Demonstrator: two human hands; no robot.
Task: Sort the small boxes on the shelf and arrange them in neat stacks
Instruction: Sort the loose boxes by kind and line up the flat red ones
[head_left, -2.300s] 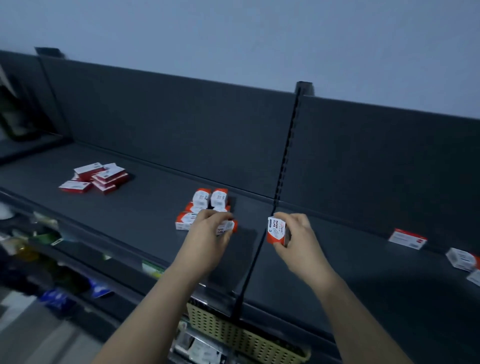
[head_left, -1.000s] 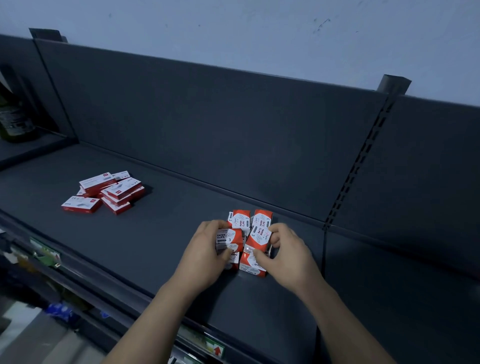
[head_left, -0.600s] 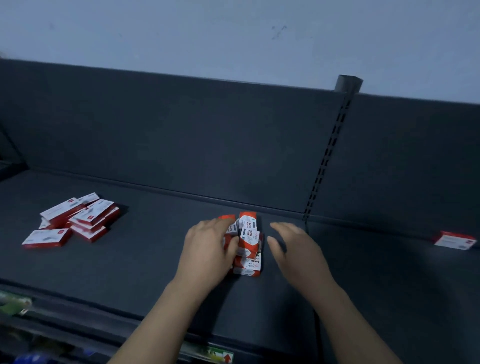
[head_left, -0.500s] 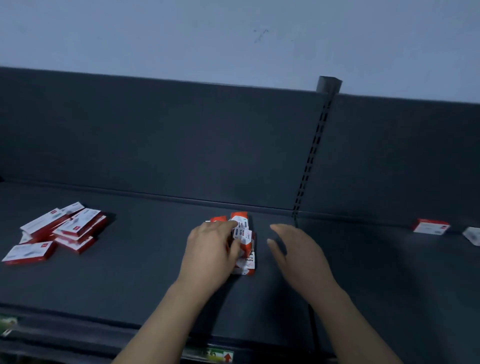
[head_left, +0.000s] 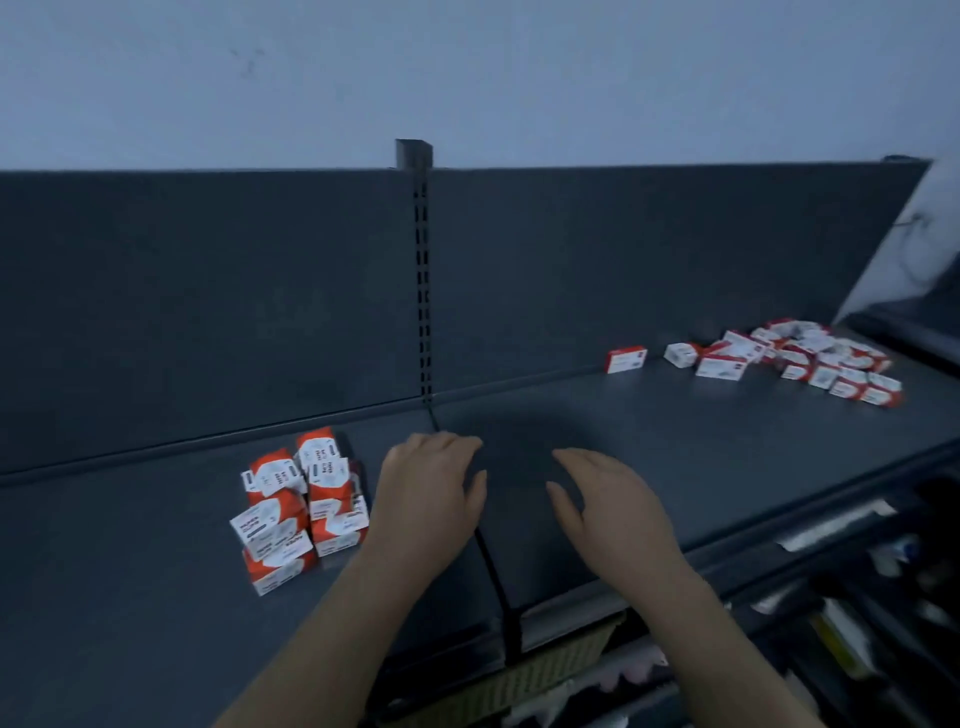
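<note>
Two short stacks of small red and white boxes (head_left: 298, 506) stand side by side on the dark shelf (head_left: 675, 447), left of centre. My left hand (head_left: 428, 496) hovers just to their right, fingers relaxed, holding nothing. My right hand (head_left: 605, 506) is further right over the bare shelf, fingers spread and empty. A loose pile of several more red and white boxes (head_left: 810, 361) lies at the far right of the shelf. A single flat box (head_left: 626, 358) lies apart to that pile's left.
A slotted upright post (head_left: 422, 291) splits the dark back panel, and a seam runs forward across the shelf between my hands. Below the front edge sit a woven basket (head_left: 550, 670) and lower shelves holding mixed goods (head_left: 857, 597).
Both hands have let go of the stacked boxes and moved right of them. The view has swung right, bringing the far right pile into sight and losing the flat boxes at left.
</note>
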